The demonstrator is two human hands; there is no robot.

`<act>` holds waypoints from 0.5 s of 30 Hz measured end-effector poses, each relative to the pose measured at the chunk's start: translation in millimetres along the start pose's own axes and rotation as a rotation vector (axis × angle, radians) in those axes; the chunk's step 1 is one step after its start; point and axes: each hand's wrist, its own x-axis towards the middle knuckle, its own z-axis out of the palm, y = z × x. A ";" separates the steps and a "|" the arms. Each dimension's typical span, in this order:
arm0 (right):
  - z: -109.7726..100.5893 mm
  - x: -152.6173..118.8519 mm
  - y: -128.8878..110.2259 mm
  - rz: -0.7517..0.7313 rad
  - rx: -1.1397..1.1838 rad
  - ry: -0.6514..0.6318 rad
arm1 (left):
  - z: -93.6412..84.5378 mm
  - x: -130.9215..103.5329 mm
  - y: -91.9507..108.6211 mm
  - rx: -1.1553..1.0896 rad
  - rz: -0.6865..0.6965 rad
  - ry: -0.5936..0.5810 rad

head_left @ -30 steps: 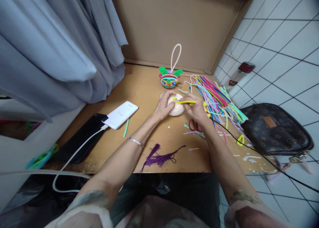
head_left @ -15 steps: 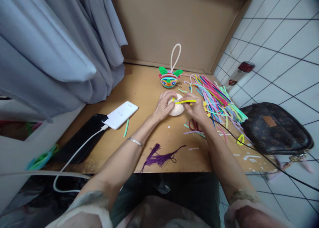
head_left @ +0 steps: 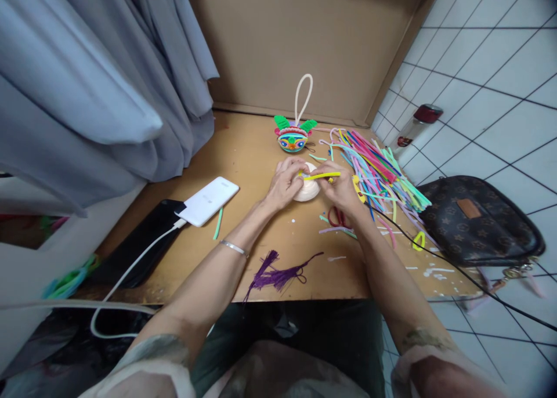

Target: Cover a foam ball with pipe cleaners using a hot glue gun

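A cream-white round piece with ridges point(head_left: 306, 194) sits between my hands on the table. My left hand point(head_left: 285, 183) is closed against its left side, thumb and fingers near the top, where a bit of yellow shows. My right hand point(head_left: 340, 188) pinches a yellow pipe cleaner point(head_left: 322, 176) that runs across the top of the round piece. The fingertips partly hide where the strip meets it. Behind stands a colourful lion-head ornament point(head_left: 293, 141) with green ears and a white loop. Red-handled scissors point(head_left: 337, 217) lie partly under my right wrist.
Many coloured pipe cleaners point(head_left: 378, 163) are heaped at the right, near a dark patterned bag point(head_left: 483, 221) and a bottle point(head_left: 418, 125). Purple tassels point(head_left: 274, 277) lie in front. A white power bank point(head_left: 209, 201) with a cable and a black case point(head_left: 143, 247) are at left.
The whole view has shifted very slightly. My hands keep nearly the same hold on the round piece and the yellow pipe cleaner.
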 end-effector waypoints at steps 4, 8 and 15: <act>-0.2 0.6 1.6 0.037 0.009 0.001 | -0.4 1.3 1.6 0.017 0.003 -0.009; 0.6 1.3 2.9 0.004 0.032 0.000 | -0.8 1.2 1.8 0.018 0.004 -0.012; -0.6 0.7 0.0 0.006 0.020 -0.017 | 3.3 -2.3 -7.8 -0.107 -0.027 0.045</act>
